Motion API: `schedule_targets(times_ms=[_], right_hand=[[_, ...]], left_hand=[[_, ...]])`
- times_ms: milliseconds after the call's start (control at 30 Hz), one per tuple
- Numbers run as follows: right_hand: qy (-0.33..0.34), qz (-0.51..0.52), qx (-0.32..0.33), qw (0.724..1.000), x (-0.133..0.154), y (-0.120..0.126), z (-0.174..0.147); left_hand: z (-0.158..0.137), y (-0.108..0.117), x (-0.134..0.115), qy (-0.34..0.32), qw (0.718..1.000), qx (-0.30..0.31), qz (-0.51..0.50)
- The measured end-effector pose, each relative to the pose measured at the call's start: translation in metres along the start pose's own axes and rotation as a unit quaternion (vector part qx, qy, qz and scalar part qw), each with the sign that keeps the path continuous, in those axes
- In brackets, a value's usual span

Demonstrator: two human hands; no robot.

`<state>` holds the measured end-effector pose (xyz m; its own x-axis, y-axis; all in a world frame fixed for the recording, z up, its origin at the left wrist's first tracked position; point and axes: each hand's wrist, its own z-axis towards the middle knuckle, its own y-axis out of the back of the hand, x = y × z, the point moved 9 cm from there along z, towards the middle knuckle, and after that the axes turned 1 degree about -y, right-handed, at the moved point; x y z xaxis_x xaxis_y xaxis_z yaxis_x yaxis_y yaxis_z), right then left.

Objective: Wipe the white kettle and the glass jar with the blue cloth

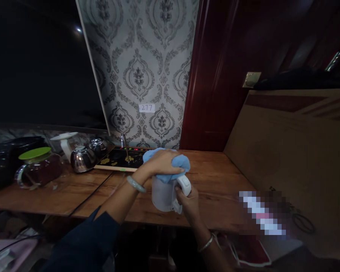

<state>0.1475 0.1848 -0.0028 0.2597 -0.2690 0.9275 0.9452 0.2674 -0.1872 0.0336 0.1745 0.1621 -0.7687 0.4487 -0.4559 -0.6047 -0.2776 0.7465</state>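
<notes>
A translucent pitcher [162,194] with a white handle is held up over the front edge of the wooden table. My right hand [188,202] is closed around its handle. Across the pitcher's top lies a blue cloth [180,163], and my left hand [164,163] presses down on it with the fingers bent into the cloth. The cloth hides the pitcher's mouth, so I cannot tell whether a lid is under it.
Behind my left arm sits a black tea stove [116,158] with a thin tap. Left of it stand a steel kettle [82,158] and a glass teapot [42,170] with a green lid. A large cardboard box [294,151] leans at the right. A black cord [90,194] crosses the table [215,181].
</notes>
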Motion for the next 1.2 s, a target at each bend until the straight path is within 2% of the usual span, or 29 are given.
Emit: schedule_targets(times_ms=[67,133,267,333,400,467,533,600,700,800,867,1033,1200], right_hand=[[0.002,-0.001,0.0,1.0,0.0,0.0,0.0],[0.007,0.0,0.003,1.0,0.001,-0.001,0.0],[0.014,0.008,0.011,1.0,0.003,-0.002,0.001],[0.017,0.007,0.006,1.0,0.002,-0.001,0.001],[0.02,0.001,-0.001,1.0,0.001,0.0,0.001],[0.021,-0.003,-0.006,1.0,0.0,0.001,0.0],[0.02,-0.002,-0.013,1.0,-0.001,0.003,0.0],[0.02,0.001,-0.018,1.0,-0.002,0.005,-0.001],[0.025,-0.001,-0.016,1.0,-0.002,0.005,-0.001],[0.026,-0.005,-0.004,1.0,0.0,0.004,-0.001],[0.02,0.003,0.003,1.0,0.0,0.002,-0.001],[-0.009,0.021,-0.009,1.0,-0.002,0.003,-0.004],[-0.012,0.016,-0.019,1.0,-0.003,0.005,-0.004]], left_hand=[[0.004,-0.008,0.002,0.002,1.0,0.012,0.017],[0.002,-0.005,0.002,0.003,1.0,-0.001,0.012],[-0.022,0.011,-0.001,0.002,0.999,0.002,-0.049],[-0.043,0.028,0.011,0.041,0.992,-0.033,-0.112],[-0.069,0.054,0.035,0.101,0.966,-0.147,-0.186],[-0.1,0.076,0.061,0.147,0.912,-0.304,-0.234],[-0.125,0.078,0.077,0.167,0.857,-0.417,-0.25],[-0.133,0.057,0.083,0.175,0.839,-0.444,-0.262],[-0.128,0.007,0.084,0.185,0.845,-0.411,-0.287],[-0.14,-0.028,0.092,0.208,0.83,-0.424,-0.295],[-0.152,-0.045,0.103,0.232,0.828,-0.416,-0.297],[-0.188,-0.082,0.129,0.297,0.833,-0.351,-0.309],[-0.206,-0.1,0.123,0.319,0.838,-0.356,-0.262]])
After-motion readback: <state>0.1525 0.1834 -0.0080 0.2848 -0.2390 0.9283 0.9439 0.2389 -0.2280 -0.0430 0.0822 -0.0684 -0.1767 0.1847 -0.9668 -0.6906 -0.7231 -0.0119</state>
